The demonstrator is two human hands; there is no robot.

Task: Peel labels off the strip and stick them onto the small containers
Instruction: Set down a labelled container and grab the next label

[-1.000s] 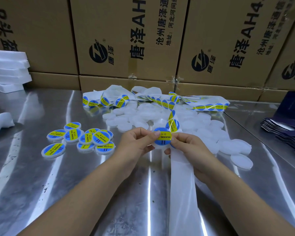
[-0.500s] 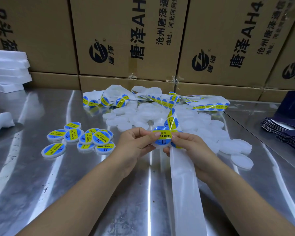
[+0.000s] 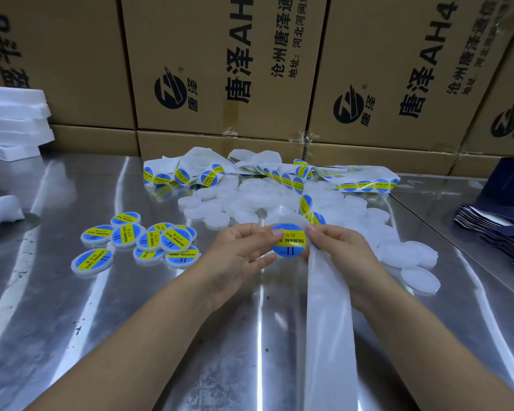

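left hand (image 3: 238, 253) and right hand (image 3: 339, 250) pinch one small container (image 3: 288, 240) over the middle of the tabletop (image 3: 72, 321)

the container's body is hidden behind its blue and yellow label. the right fingertips cover the end of the yellow band, so the print there is cut off. the left hand pinches the left rim between thumb and forefinger, with its other fingers loosely spread below. the right hand pinches the right rim with curled fingers. the white strip (image 3: 328, 336) runs from behind those fingers down to the near edge of the tabletop and out of view. whether the right hand also grips it cannot be told. just above that hand, two labels on the strip show only in part. toward the far edge lies a pile of bare white containers (image 3: 244, 203), blurred into one another, with more label strips (image 3: 365, 184) coiled behind. labelled containers (image 3: 172, 240) cluster left of the middle. cardboard boxes (image 3: 220, 54) line the far edge. white foam sheets (image 3: 12, 123) are cut off at the far left corner, dark blue packets (image 3: 496, 232) at the right edge.
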